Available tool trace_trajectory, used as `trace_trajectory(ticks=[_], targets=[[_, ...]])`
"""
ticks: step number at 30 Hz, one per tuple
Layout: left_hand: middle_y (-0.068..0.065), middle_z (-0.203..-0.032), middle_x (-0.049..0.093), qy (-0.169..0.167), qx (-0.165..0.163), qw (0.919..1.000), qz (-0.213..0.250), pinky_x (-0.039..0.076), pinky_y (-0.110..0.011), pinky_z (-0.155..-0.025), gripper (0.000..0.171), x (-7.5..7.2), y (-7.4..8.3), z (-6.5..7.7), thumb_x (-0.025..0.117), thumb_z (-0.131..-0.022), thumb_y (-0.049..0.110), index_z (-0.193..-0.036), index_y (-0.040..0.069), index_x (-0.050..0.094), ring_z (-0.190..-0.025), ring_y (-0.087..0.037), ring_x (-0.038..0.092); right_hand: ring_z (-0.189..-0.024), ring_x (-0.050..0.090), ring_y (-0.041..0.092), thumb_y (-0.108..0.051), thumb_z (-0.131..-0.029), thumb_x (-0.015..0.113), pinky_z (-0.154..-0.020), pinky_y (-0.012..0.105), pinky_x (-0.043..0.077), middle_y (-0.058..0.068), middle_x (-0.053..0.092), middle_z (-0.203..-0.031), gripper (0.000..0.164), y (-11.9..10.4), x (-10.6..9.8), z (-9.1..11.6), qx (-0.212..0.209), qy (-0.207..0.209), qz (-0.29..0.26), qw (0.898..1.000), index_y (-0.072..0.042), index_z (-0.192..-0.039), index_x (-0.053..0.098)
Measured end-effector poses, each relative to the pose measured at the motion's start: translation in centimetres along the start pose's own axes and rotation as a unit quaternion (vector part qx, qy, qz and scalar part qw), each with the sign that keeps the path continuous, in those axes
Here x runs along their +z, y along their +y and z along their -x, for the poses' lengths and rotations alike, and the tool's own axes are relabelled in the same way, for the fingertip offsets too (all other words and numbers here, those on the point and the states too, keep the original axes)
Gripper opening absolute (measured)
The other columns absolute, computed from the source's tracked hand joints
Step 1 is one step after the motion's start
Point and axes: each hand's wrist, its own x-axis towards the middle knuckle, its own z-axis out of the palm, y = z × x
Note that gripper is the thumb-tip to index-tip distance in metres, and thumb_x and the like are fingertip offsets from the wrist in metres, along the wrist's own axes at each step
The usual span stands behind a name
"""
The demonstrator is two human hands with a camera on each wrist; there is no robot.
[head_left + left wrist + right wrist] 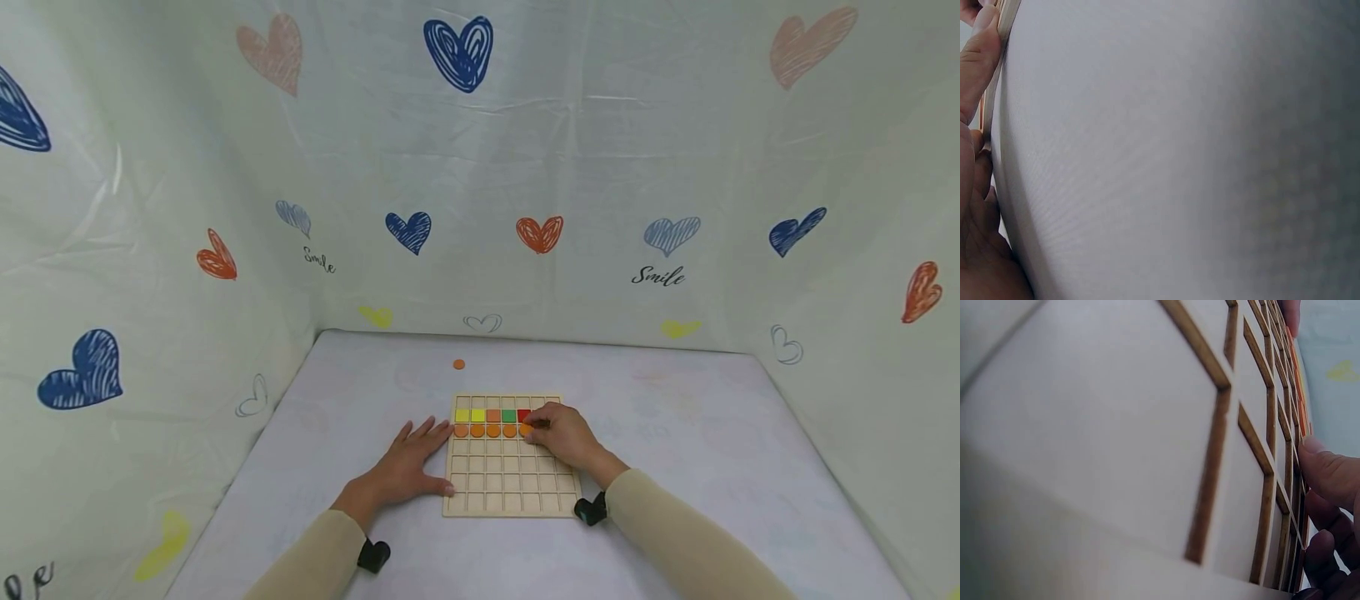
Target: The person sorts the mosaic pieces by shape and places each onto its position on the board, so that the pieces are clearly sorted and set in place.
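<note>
In the head view a wooden grid board (504, 483) lies flat on the table. One of its rows holds several coloured squares: yellow (470, 415), orange (492, 415), green (509, 415) and red (523, 414). Directly below them runs a row of orange discs (493, 431). My left hand (405, 465) is spread out, its fingertips and thumb touching the board's left edge. With bent fingers, my right hand (566, 435) pinches the rightmost orange disc (526, 430) at its cell. The fingertips hide part of that disc and of the red square.
A single orange disc (459, 364) lies on the white table covering (660, 417) behind the board. Heart-printed curtains (480, 167) stand behind and at both sides. Dark wrist pieces (591, 509) sit by both sleeves.
</note>
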Motion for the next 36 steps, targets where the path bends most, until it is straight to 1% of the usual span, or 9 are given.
trace_trajectory(ticks=[8, 11, 15, 17, 21, 27, 34, 36], targets=[[0.002, -0.173, 0.033, -0.001, -0.005, 1.0000, -0.005, 0.004, -0.053, -0.135, 0.110, -0.02, 0.07, -0.04, 0.087, -0.078, 0.059, -0.166, 0.019, 0.035, -0.165, -0.026, 0.016, -0.096, 0.065, 0.011, -0.017, -0.090, 0.084, -0.090, 0.036, 0.057, -0.007, 0.072, -0.100, 0.018, 0.04, 0.04, -0.03, 0.002, 0.000, 0.002, 1.000, -0.013, -0.108, 0.082], [0.000, -0.173, 0.034, 0.000, -0.002, 1.0000, -0.003, 0.005, -0.054, -0.135, 0.110, -0.04, 0.10, -0.05, 0.088, -0.078, 0.058, -0.166, 0.018, 0.036, -0.164, -0.027, 0.018, -0.094, 0.065, 0.011, -0.017, -0.090, 0.084, -0.089, 0.036, 0.057, -0.007, 0.072, -0.100, 0.018, 0.09, 0.06, -0.01, 0.002, 0.001, 0.000, 1.000, -0.013, -0.107, 0.082], [0.000, -0.172, 0.035, 0.002, -0.006, 1.0000, 0.000, 0.005, -0.055, -0.135, 0.110, -0.06, 0.17, -0.04, 0.089, -0.077, 0.057, -0.166, 0.018, 0.037, -0.164, -0.028, 0.018, -0.093, 0.064, 0.010, -0.017, -0.089, 0.085, -0.088, 0.035, 0.057, -0.007, 0.072, -0.099, 0.018, 0.17, 0.10, 0.01, 0.001, 0.002, 0.002, 1.000, -0.014, -0.106, 0.082], [0.001, -0.173, 0.034, 0.003, -0.012, 0.9999, 0.000, 0.004, -0.054, -0.135, 0.110, -0.08, 0.26, 0.01, 0.089, -0.077, 0.057, -0.166, 0.020, 0.037, -0.165, -0.026, 0.017, -0.093, 0.064, 0.010, -0.017, -0.089, 0.085, -0.088, 0.035, 0.057, -0.008, 0.072, -0.099, 0.018, 0.17, 0.12, -0.01, 0.001, 0.003, 0.004, 1.000, -0.014, -0.106, 0.082], [-0.001, -0.172, 0.035, 0.007, -0.013, 0.9999, -0.002, 0.004, -0.055, -0.135, 0.109, -0.09, 0.36, 0.07, 0.090, -0.077, 0.056, -0.165, 0.020, 0.038, -0.164, -0.028, 0.018, -0.095, 0.064, 0.010, -0.017, -0.089, 0.085, -0.089, 0.035, 0.057, -0.007, 0.072, -0.101, 0.018, 0.16, 0.14, -0.05, 0.001, 0.003, 0.004, 1.000, -0.015, -0.107, 0.082], [-0.003, -0.172, 0.035, 0.002, -0.014, 0.9999, 0.000, 0.004, -0.056, -0.135, 0.109, -0.20, 0.49, 0.13, 0.089, -0.077, 0.057, -0.166, 0.020, 0.037, -0.164, -0.028, 0.018, -0.094, 0.064, 0.010, -0.016, -0.089, 0.085, -0.088, 0.035, 0.057, -0.007, 0.073, -0.101, 0.018, 0.04, 0.11, 0.00, 0.003, 0.003, -0.002, 1.000, -0.014, -0.107, 0.082], [-0.002, -0.172, 0.035, 0.000, -0.015, 0.9999, -0.003, 0.004, -0.055, -0.135, 0.110, -0.17, 0.46, 0.04, 0.088, -0.077, 0.059, -0.166, 0.021, 0.036, -0.164, -0.028, 0.018, -0.095, 0.064, 0.010, -0.016, -0.089, 0.085, -0.089, 0.036, 0.057, -0.006, 0.073, -0.103, 0.022, -0.09, 0.01, 0.04, 0.006, 0.003, -0.007, 1.000, -0.015, -0.111, 0.082], [-0.003, -0.172, 0.035, -0.002, -0.012, 0.9999, -0.004, 0.004, -0.056, -0.135, 0.110, -0.13, 0.37, 0.01, 0.088, -0.077, 0.059, -0.166, 0.019, 0.036, -0.164, -0.028, 0.018, -0.095, 0.064, 0.010, -0.016, -0.089, 0.085, -0.089, 0.036, 0.057, -0.006, 0.073, -0.104, 0.023, -0.11, -0.01, 0.06, 0.006, 0.003, -0.007, 1.000, -0.014, -0.112, 0.082]])
